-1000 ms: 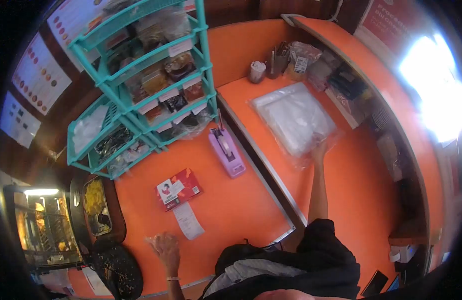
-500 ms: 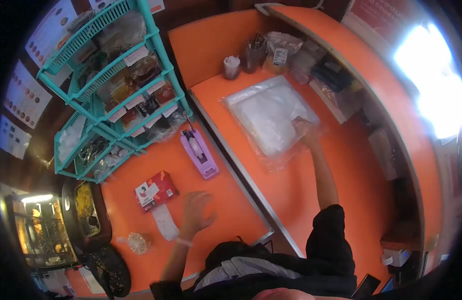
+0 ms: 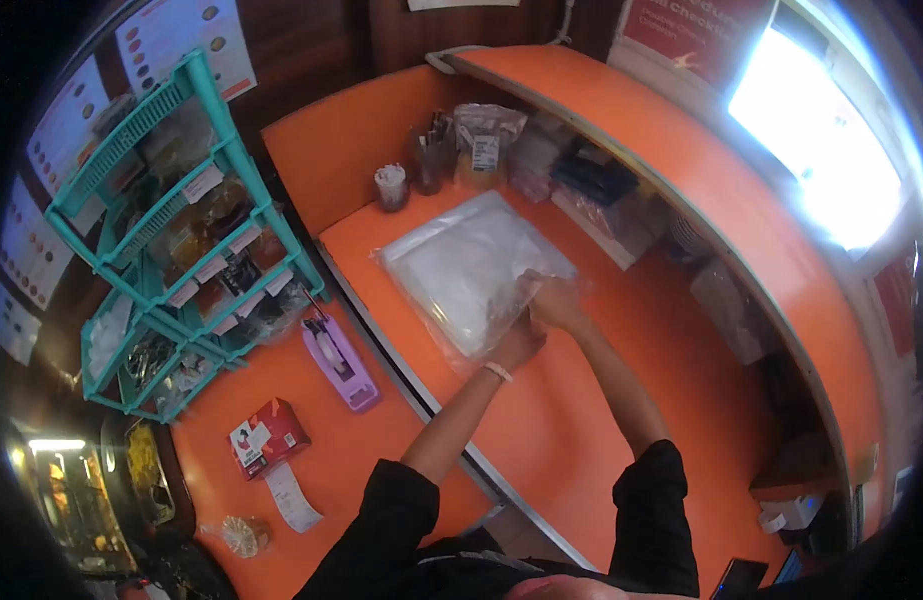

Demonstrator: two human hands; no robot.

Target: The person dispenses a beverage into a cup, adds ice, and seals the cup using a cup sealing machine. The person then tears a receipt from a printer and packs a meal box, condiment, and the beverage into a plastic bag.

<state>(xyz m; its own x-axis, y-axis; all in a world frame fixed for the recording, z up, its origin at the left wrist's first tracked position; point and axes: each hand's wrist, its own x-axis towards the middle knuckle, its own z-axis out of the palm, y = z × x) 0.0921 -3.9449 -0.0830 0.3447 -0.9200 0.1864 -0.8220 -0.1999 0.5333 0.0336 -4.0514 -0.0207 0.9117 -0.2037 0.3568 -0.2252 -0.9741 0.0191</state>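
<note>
A stack of clear plastic bags (image 3: 472,265) lies on the orange counter at the centre. My right hand (image 3: 554,300) is closed at the stack's lower right corner, fingers pinched on the plastic. Just below and left of it, my left hand (image 3: 517,345) meets the same corner, its fingers bent; what they hold, if anything, is hidden. To the left are a purple tape dispenser (image 3: 342,364), a red and white box (image 3: 269,440) with a paper receipt (image 3: 294,498) against it, and a small clear plastic-wrapped item (image 3: 245,536).
A teal rack (image 3: 187,230) of packets stands at the left. Behind the bags are a cup of white items (image 3: 392,188), a holder with utensils (image 3: 429,165) and a labelled pouch (image 3: 485,150). An orange shelf (image 3: 672,130) curves along the right, above stored packets.
My left hand has let go of the small wrapped item and moved right to the bag stack, beside my right hand. The camera view has shifted, and the counter things appear further left.
</note>
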